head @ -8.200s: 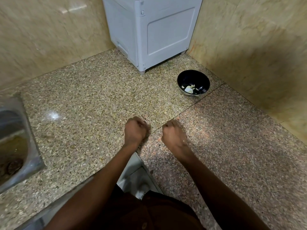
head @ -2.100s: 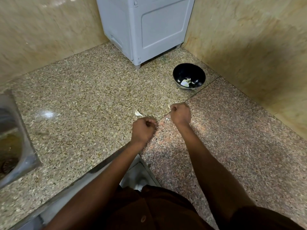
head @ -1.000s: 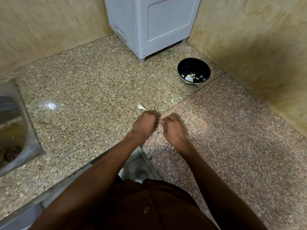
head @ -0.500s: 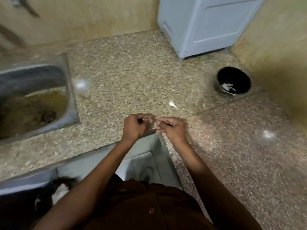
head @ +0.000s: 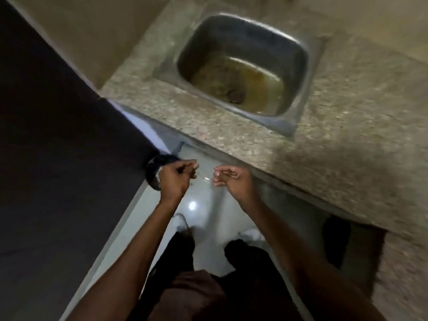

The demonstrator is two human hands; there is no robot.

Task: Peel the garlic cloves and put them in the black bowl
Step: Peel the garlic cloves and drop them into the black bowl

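Head view, blurred by motion: both hands are out over the floor, off the edge of the granite counter, with the steel sink beyond. Left hand has its fingers curled together; right hand is curled with thumb meeting fingertips. Whether either pinches a clove or skin, cannot tell. Black bowl not in view. Judged step: shedding peel. Next calls for turning toward the counter and bowl.
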